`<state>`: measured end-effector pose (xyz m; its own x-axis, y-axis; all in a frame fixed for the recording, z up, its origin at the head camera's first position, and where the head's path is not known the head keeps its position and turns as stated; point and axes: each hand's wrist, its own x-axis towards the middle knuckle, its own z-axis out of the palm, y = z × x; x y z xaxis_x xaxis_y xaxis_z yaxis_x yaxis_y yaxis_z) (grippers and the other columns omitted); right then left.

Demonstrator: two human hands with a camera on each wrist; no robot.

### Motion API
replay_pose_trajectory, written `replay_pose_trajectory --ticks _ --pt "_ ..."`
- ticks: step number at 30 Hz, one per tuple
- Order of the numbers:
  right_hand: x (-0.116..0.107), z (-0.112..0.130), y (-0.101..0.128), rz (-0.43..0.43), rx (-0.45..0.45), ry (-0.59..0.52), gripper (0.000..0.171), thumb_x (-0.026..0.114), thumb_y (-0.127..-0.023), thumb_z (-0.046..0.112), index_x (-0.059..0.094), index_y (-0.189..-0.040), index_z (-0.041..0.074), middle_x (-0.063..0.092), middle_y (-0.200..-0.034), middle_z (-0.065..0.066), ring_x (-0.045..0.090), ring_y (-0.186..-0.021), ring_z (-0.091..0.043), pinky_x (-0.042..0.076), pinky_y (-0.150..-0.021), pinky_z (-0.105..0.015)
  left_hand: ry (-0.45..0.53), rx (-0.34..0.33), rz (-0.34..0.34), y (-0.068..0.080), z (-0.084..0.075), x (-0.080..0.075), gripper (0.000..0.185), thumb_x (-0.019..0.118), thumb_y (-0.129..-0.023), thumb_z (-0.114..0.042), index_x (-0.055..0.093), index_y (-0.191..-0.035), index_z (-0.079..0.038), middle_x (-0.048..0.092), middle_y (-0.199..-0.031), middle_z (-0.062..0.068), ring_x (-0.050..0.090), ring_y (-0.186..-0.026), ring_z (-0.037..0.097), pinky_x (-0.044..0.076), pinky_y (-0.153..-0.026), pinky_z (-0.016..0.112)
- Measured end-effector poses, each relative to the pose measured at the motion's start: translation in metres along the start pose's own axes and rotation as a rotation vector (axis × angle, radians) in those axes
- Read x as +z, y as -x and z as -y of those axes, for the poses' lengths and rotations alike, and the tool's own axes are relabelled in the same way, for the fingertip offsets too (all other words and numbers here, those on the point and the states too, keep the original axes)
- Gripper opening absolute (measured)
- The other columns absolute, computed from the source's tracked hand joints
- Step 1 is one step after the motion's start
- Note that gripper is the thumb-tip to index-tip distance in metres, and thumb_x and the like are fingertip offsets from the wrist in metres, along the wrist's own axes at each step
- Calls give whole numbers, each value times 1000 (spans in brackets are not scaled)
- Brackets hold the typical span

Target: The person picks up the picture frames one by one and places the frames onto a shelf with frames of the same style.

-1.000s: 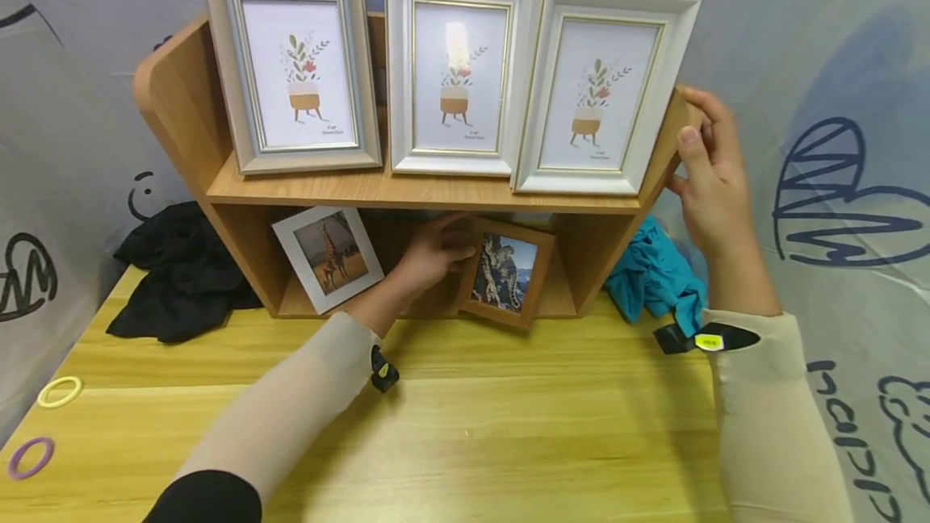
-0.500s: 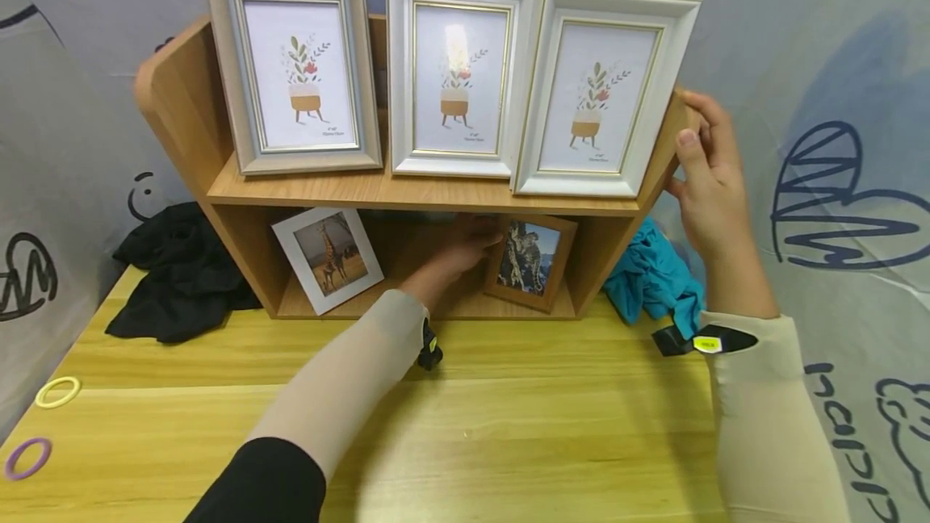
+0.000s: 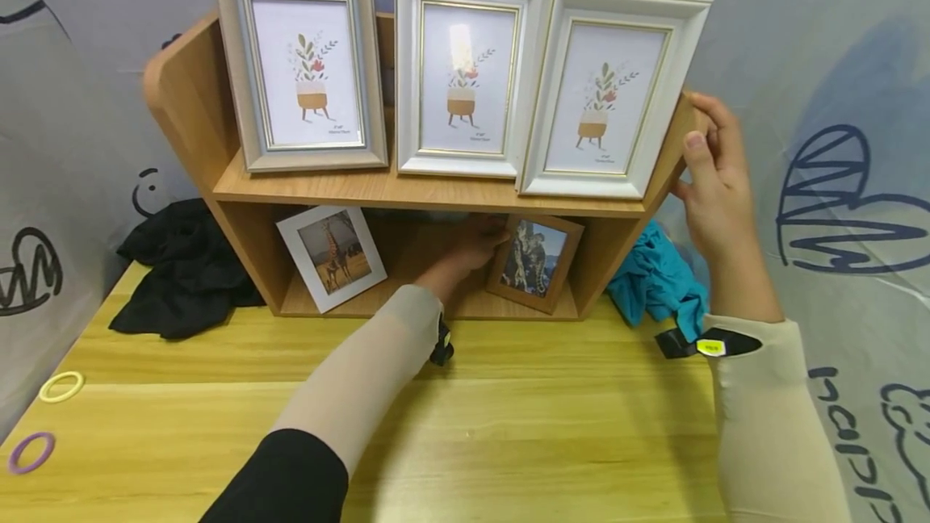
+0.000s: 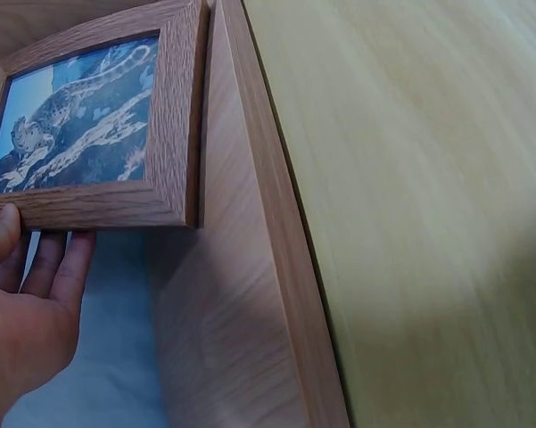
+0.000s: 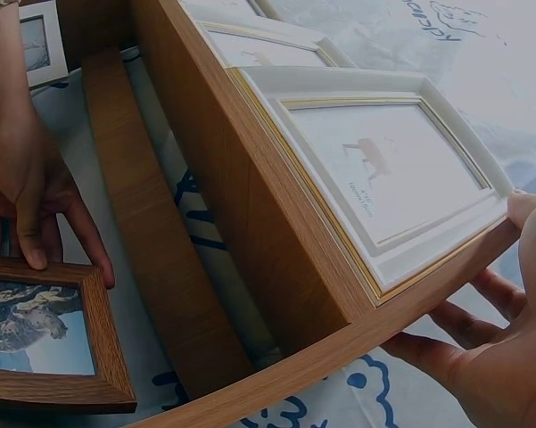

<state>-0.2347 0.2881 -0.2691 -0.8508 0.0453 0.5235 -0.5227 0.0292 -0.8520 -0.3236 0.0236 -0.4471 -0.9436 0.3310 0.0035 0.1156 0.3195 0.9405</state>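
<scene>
On the lower shelf of a wooden rack (image 3: 472, 204), my left hand (image 3: 475, 244) pinches the left edge of a brown wooden photo frame (image 3: 534, 263) with a leopard picture. In the left wrist view, the thumb lies on the front of that frame (image 4: 174, 134) and the fingers go behind it. My right hand (image 3: 719, 184) grips the rack's right side panel, thumb on the near side; the right wrist view shows its fingers beneath the panel edge (image 5: 366, 334). A white photo frame (image 3: 333, 258) with a giraffe picture leans at the lower shelf's left.
Above stand a beige frame (image 3: 305, 67) and two white frames (image 3: 468, 71), the right one (image 3: 617, 91) slightly overlapping. Black cloth (image 3: 189, 273) lies left of the rack, teal cloth (image 3: 657, 277) right. A yellow ring (image 3: 61, 378) and a purple ring (image 3: 51, 446) sit at the table's left.
My left hand has moved the leopard frame right and further into the lower shelf; over the last half second it stays nearly in place. The right hand keeps its hold on the panel.
</scene>
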Motion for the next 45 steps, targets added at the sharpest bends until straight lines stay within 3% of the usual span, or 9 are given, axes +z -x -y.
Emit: replay_pose_trajectory --ticks 4,10,19,23,26,30,35,41,45 --pt "-1 -1 0 7 -13 -14 41 54 -108 24 49 -149 24 46 -144 -12 48 -127 -29 56 -83 -30 -69 18 -2 -1 0 2 48 51 -110 -21 47 -151 2 28 -166 21 27 -153 37 27 -122 47" --pt "0 -3 -1 18 -16 -18 42 55 -108 23 49 -149 23 46 -146 -12 48 -127 -29 55 -83 -30 -52 34 14 -1 3 1 52 51 -110 -19 38 -156 2 38 -160 21 34 -150 37 30 -121 46" --pt "0 -4 -2 20 -1 0 43 55 -108 24 48 -150 24 45 -147 -11 47 -129 -30 55 -91 -42 -116 48 32 3 4 -8 51 54 -109 -24 46 -151 3 26 -165 23 26 -153 40 24 -123 50" --pt "-1 -3 -2 17 1 11 42 55 -108 24 48 -149 25 46 -146 -11 47 -130 -30 56 -91 -40 -41 108 41 7 10 -11 52 55 -108 -20 43 -152 4 35 -161 25 37 -147 41 32 -120 49" --pt "-3 -3 -2 9 4 23 42 55 -107 25 49 -149 26 46 -145 -11 46 -131 -30 55 -94 -43 131 190 85 14 16 -14 56 52 -107 -6 29 -157 8 40 -155 31 44 -141 46 37 -116 50" --pt "-5 -3 -2 3 9 26 42 55 -107 25 49 -149 26 46 -147 -11 45 -132 -30 53 -99 -49 269 263 158 29 20 -21 65 51 -104 6 18 -160 7 38 -153 37 41 -141 50 37 -116 52" --pt "-4 -3 -1 -4 19 11 43 56 -107 26 49 -149 27 45 -149 -10 45 -133 -30 52 -97 -46 165 286 150 59 15 -37 65 57 -105 -5 27 -163 -8 42 -155 29 44 -142 43 42 -111 55" --pt "-2 -1 0 -11 50 -5 46 55 -107 26 46 -152 29 40 -155 -8 40 -139 -31 35 -114 -62 17 318 88 104 16 -61 61 61 -105 -11 36 -160 -10 50 -150 25 55 -133 43 45 -108 54" --pt "-2 1 1 -7 64 14 51 55 -107 27 42 -156 31 35 -161 -6 36 -144 -34 29 -116 -64 -42 295 75 139 18 -81 60 61 -106 -19 37 -160 -18 52 -152 18 53 -135 42 42 -110 58"
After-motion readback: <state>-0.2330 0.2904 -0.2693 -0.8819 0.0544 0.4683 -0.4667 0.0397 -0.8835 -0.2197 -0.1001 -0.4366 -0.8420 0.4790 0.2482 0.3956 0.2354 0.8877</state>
